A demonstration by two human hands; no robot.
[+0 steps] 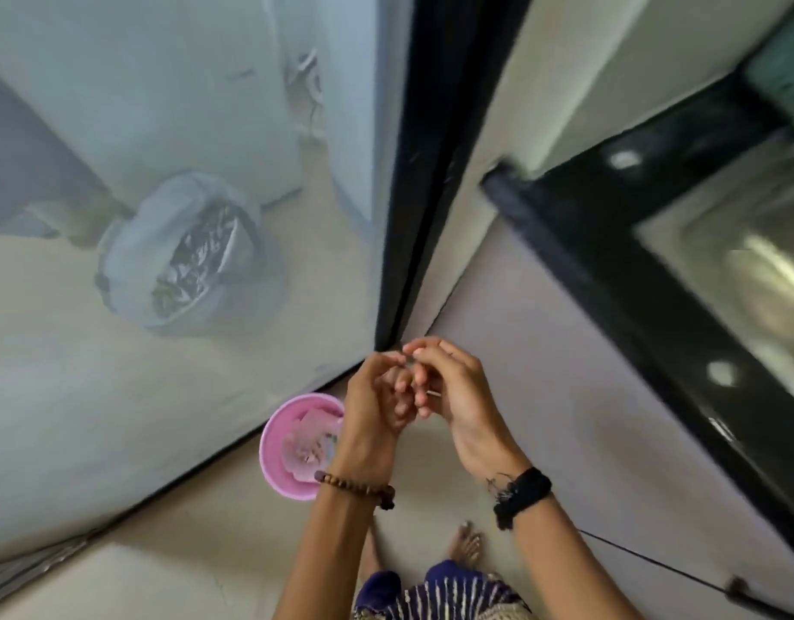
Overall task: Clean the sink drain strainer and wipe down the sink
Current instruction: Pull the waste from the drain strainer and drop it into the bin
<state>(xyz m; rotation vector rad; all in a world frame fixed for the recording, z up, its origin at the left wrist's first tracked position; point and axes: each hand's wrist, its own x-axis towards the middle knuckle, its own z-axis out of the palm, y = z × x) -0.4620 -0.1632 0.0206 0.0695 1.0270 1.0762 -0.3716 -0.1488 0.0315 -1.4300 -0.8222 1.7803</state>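
Pink bucket (274, 445): smooth plastic. Countertop edge (610, 279): glossy black stone. Sink (744, 270): shiny metal. Floor (520, 351): matt pale tile. Bracelet (355, 485): wooden beads.

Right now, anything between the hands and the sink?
Nothing visible. The left hand and right hand meet over open floor. The sink lies to their right, set in the black counter. The pink bin sits on the opposite side, left of the hands.
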